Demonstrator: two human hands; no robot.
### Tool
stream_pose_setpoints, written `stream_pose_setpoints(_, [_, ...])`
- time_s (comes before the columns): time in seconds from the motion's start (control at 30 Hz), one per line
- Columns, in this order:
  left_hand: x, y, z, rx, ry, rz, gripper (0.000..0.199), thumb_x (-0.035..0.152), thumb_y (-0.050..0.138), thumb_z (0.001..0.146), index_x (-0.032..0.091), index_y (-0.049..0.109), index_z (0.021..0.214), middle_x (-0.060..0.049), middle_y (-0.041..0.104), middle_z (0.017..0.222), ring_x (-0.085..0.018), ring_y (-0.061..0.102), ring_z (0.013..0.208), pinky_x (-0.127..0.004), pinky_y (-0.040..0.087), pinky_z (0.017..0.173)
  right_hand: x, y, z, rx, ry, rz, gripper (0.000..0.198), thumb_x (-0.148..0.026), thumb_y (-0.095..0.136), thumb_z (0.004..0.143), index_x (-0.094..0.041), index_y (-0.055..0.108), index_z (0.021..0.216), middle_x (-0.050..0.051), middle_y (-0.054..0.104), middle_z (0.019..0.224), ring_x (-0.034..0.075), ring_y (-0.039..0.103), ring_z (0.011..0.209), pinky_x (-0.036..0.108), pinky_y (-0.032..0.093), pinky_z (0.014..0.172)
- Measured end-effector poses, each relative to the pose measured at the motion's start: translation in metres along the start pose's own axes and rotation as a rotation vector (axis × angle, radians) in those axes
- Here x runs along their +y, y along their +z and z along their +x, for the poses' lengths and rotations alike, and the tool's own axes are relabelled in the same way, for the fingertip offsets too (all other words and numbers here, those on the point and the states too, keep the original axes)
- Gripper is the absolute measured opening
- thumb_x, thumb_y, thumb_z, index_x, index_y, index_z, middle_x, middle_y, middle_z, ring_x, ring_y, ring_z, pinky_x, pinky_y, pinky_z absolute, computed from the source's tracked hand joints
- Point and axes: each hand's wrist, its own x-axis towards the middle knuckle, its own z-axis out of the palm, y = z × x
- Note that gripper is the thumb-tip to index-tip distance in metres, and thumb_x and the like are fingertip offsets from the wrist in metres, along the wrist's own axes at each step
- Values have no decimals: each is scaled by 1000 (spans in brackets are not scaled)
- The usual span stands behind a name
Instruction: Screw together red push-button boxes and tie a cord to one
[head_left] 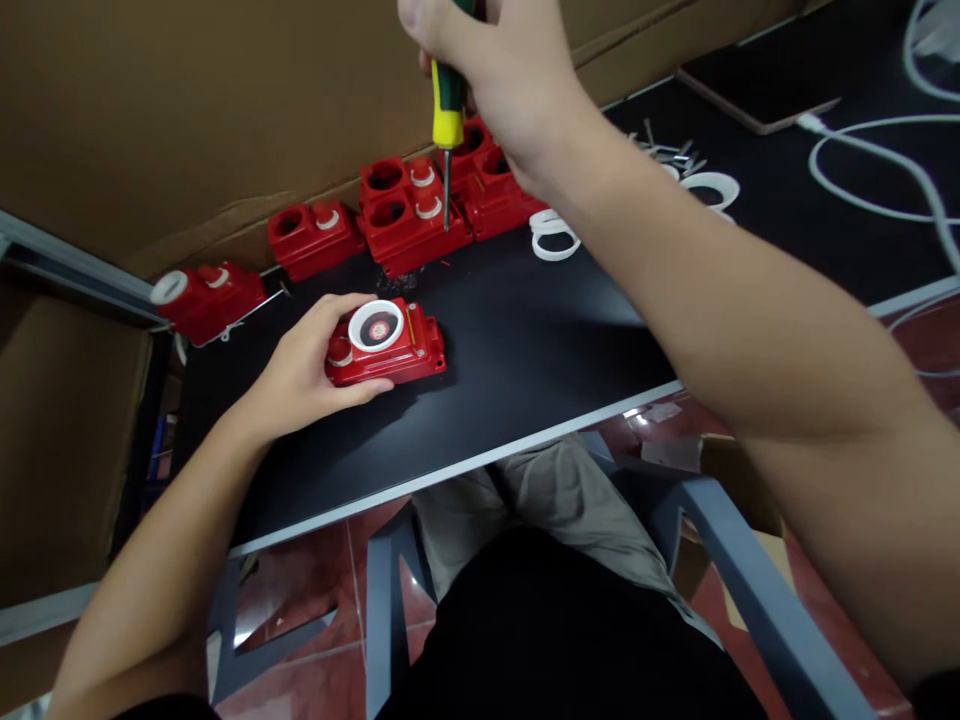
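Observation:
My left hand is closed around the left end of a red housing lying on the black table. A white ring sits on top of this housing, around a dark opening with a red and white disc inside. My right hand is raised above the table's back part and grips a screwdriver with a green and yellow handle. Its metal shaft points down, in front of other red housings in the view. Whether the tip touches any of them I cannot tell.
Along the cardboard wall stand several red housings, one at the far left with a white ring. White rings and small metal pieces lie behind my right arm. A tablet with a white cable rests at the right.

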Motion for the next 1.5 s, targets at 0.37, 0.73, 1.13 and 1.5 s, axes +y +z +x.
stream_pose_setpoints(0.37, [-1, 1, -2, 30, 10, 12, 85, 75, 91, 101, 25, 64, 164, -17, 78, 157, -39, 79, 135, -57, 69, 122, -12, 29, -18, 288, 19, 10, 44, -3, 49, 121, -22, 38, 84, -6, 34, 80, 6, 38, 69, 20, 35, 68])
stream_pose_setpoints(0.73, [-1, 2, -3, 17, 40, 46, 82, 71, 83, 110, 25, 61, 175, -18, 76, 160, -41, 78, 142, -57, 68, 125, -11, 28, -27, 155, 93, -377, 41, -3, 62, 115, -22, 43, 84, -7, 46, 77, 5, 42, 73, 23, 35, 71])
stream_pose_setpoints(1.13, [9, -10, -7, -93, 284, 161, 49, 31, 68, 125, 39, 74, 173, -16, 64, 172, -37, 71, 153, -58, 64, 132, -17, 53, -56, -550, 260, -1179, 33, -44, 79, 110, -12, 88, 111, 17, 87, 110, 29, 80, 99, 37, 57, 86])
stream_pose_setpoints(1.5, [20, -10, -10, -115, 337, 254, 50, 16, 67, 119, 37, 81, 163, -17, 56, 183, -45, 66, 166, -63, 65, 134, -18, 85, -83, -695, 224, -1377, 48, -42, 67, 119, -9, 87, 147, 27, 85, 144, 42, 81, 143, 52, 65, 121])
